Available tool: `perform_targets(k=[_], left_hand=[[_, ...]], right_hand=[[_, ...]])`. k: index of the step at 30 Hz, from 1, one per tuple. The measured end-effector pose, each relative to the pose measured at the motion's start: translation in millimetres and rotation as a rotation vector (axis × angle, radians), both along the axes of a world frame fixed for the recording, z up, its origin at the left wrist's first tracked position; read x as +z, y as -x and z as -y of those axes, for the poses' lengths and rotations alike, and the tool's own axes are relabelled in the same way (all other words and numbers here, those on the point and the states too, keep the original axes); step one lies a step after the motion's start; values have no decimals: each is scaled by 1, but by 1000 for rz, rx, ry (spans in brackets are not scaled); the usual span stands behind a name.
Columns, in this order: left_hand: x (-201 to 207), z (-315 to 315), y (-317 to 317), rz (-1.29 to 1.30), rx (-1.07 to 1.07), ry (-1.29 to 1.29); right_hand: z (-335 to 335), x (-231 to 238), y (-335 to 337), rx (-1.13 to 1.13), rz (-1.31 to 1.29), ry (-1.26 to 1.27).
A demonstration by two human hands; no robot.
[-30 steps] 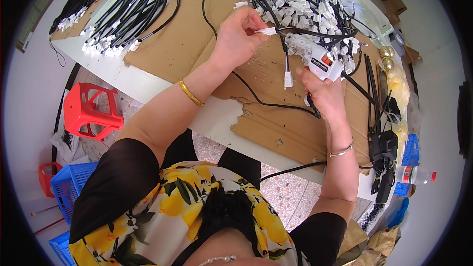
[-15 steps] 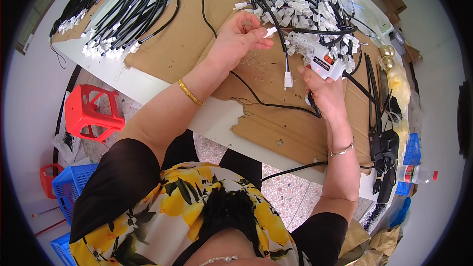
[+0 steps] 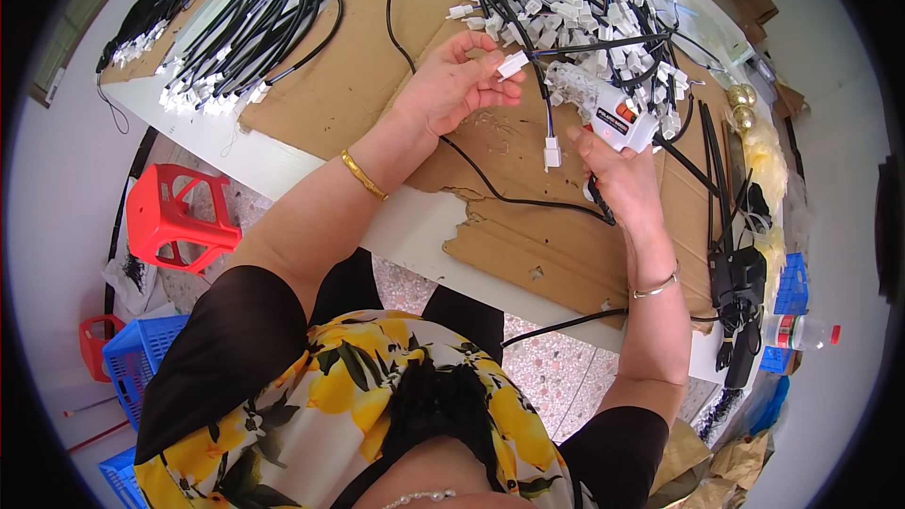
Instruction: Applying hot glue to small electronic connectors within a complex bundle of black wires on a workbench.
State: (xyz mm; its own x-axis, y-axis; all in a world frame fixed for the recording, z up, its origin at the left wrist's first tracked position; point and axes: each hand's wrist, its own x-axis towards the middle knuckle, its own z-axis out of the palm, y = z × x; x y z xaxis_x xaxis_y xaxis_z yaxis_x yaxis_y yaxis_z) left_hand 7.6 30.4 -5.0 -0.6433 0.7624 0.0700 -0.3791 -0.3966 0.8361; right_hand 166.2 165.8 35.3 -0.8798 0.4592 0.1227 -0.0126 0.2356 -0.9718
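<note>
Between the thumb and fingers of my left hand is a white plug connector, joined to a black cable that runs off to the right. My right hand is closed around a white glue gun, its nozzle end coated in clear, stringy glue and pointing up and left. The nozzle is a short way right of the held connector, apart from it. A second white connector hangs on a wire below, over the cardboard. Behind both hands lies a heap of black cables with white connectors.
Another bundle of black cables lies at the far left of the table. A black cord crosses the cardboard. At the right edge are a black power adapter and a plastic bottle. A red stool stands on the left.
The connector in my left hand has turned to show more of its broad side and dropped slightly, the fingers shifting with it. The glue gun in my right hand has barely moved.
</note>
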Motion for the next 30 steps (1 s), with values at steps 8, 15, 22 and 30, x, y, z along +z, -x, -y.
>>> perform_targets(k=[8, 15, 22, 30], left_hand=[[-5, 0, 1, 84, -58, -60], [-3, 2, 3, 128, -99, -87], [23, -2, 0, 183, 147, -210], [156, -7, 33, -103, 212, -539]], right_hand=[[0, -1, -3, -19, 21, -1], [-7, -4, -1, -23, 29, -14], [-10, -2, -11, -58, -12, 162], [-7, -10, -12, 63, -218, 285]])
